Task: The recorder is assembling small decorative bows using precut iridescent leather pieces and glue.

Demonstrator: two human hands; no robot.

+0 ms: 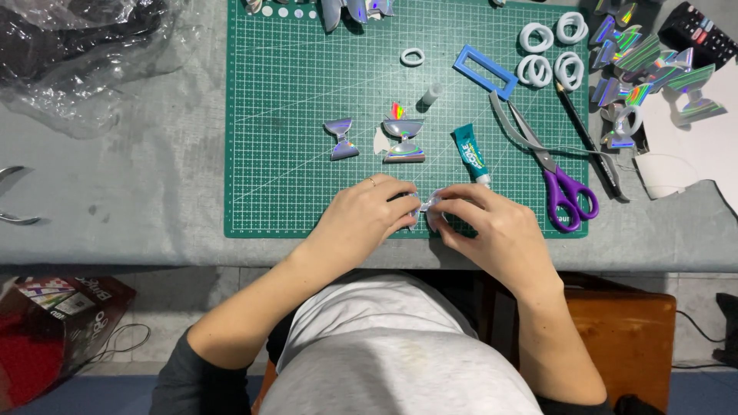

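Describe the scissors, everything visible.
The scissors have purple plastic loop handles and grey metal blades. They lie flat on the green cutting mat's right side, blades slightly open, tips pointing up-left toward the blue rectangular frame, handles near the mat's lower right corner. Neither hand touches them; a black pencil lies just right.

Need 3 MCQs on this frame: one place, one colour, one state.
1. Where does the glue tube lie?
A. on the green cutting mat
B. on the clear plastic bag
C. on the floor

2. What colour are the scissors' handles?
A. red
B. purple
C. yellow

3. What are both hands doing?
A. resting flat and empty
B. gripping the scissors
C. pinching one small shiny piece together

Key: 1 A, the tube rests on the mat above the right hand. 2 B, the loops are purple. 3 C, the left hand and right hand meet on the piece.
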